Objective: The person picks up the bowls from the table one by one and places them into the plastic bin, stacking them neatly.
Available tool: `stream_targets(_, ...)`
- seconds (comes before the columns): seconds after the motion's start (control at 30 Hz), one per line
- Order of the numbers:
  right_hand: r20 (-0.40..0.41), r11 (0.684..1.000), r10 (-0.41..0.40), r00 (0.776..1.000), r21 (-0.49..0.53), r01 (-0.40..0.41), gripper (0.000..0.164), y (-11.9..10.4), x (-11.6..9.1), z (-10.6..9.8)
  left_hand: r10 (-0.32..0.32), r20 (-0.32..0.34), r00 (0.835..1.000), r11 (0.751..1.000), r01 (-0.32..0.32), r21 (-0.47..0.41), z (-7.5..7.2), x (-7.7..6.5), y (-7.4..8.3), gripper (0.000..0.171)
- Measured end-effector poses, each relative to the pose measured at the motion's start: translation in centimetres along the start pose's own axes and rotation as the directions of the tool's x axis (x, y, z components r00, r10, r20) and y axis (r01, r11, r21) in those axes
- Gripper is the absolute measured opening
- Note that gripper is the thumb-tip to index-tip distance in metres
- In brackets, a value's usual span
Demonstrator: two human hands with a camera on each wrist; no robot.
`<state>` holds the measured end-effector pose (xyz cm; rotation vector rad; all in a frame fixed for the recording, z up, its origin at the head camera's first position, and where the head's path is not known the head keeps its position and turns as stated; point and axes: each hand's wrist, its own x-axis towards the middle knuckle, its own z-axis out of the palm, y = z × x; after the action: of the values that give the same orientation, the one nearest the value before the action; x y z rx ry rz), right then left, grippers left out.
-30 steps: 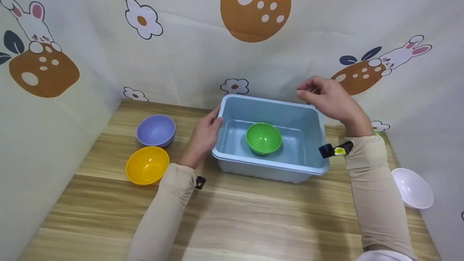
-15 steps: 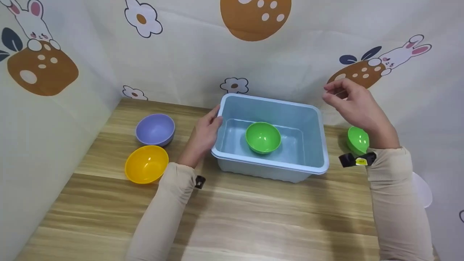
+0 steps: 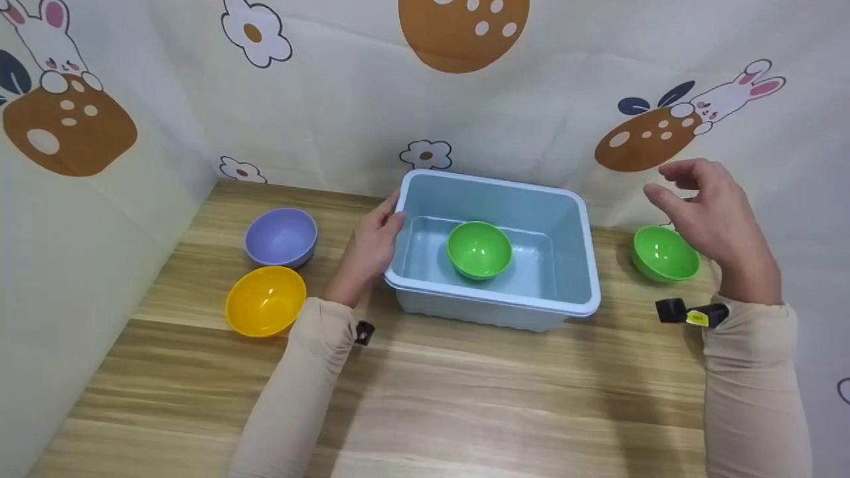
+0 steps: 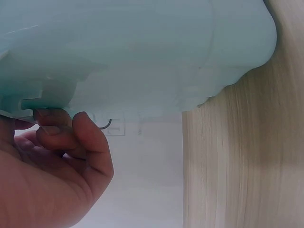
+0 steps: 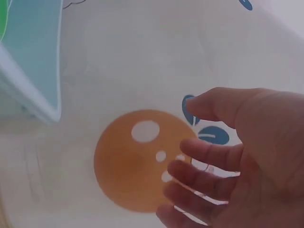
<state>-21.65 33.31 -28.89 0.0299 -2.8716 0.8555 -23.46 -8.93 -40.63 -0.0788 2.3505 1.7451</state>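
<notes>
A light blue plastic tub stands on the wooden table, with a green bowl on its floor. My left hand grips the tub's left rim, thumb on top; in the left wrist view the curled fingers lie under the rim against the outer wall. To the right of the tub, my right hand hovers in the air with nothing in it, fingers loosely bent and thumb apart. Below it a second green bowl sits upright on the table. The right wrist view shows the spread fingers before the printed cloth.
On the left, a purple bowl and a yellow bowl sit close together on the table. A cream cloth printed with rabbits and flowers walls in the back and both sides.
My right hand has moved right and slightly down, from the tub's back right corner to above the second green bowl, its fingers spreading. The white bowl is now hidden behind the right arm.
</notes>
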Motion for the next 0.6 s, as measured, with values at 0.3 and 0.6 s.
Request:
stream_targets(0.3,-0.08,0.985,0.14,0.987,-0.091,-0.147,0.083,3.2,-2.2,0.5,-0.012,0.006,1.0,1.0,0.012,-0.005,0.0,0.1,0.1,0.056)
stream_targets(0.6,-0.091,0.956,0.266,0.96,-0.1,-0.274,0.094,6.3,-4.0,0.2,-0.019,-0.002,1.0,1.0,0.019,-0.016,-0.1,0.3,0.0,0.055)
